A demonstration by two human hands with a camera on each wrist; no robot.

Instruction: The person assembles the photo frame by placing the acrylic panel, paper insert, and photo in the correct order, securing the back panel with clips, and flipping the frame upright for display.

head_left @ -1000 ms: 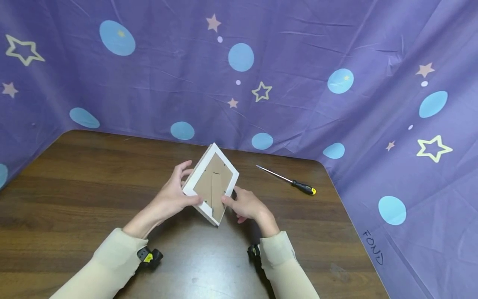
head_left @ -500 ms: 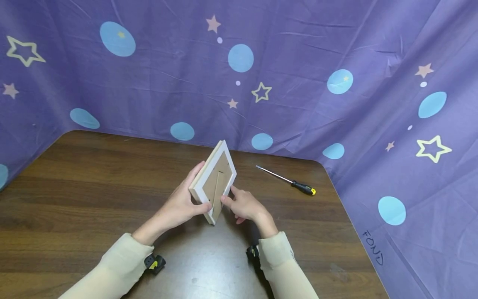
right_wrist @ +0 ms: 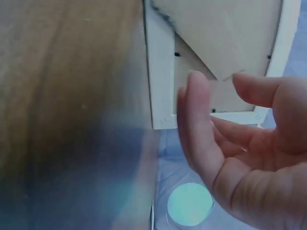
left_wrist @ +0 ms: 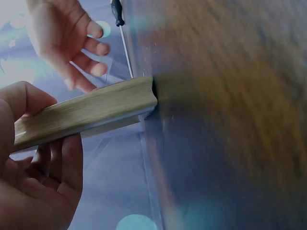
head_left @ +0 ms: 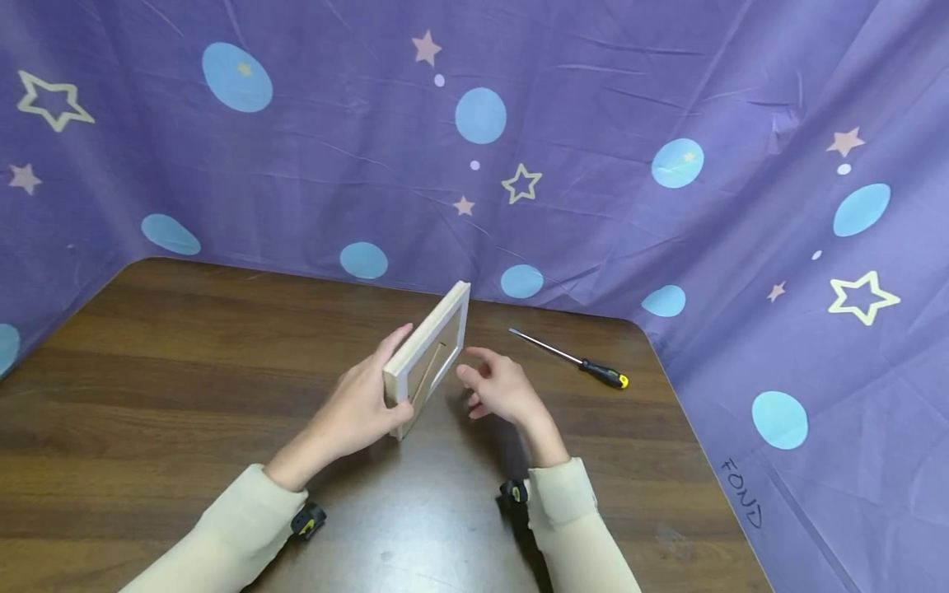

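Note:
A white picture frame (head_left: 423, 350) with a brown backing and a stand flap stands tilted over the table, its side edge turned toward the head camera. My left hand (head_left: 363, 403) grips it by the near left side, thumb on the back and fingers on the front. Just right of the frame, my right hand (head_left: 504, 387) is off it, fingers loosely bent and holding nothing. The right wrist view shows the backing (right_wrist: 192, 91) with small dark tabs along its edge, behind the thumb and fingers. The front of the frame is hidden in the head view.
A screwdriver (head_left: 604, 374) with a black and yellow handle lies on the wooden table (head_left: 185, 371), to the right of the hands. A purple curtain (head_left: 356, 148) with stars and blue dots hangs behind the table and along its sides.
The picture frame has turned in my left hand, from its back facing the camera to nearly edge-on. My right hand has let go of its right edge and moved slightly right.

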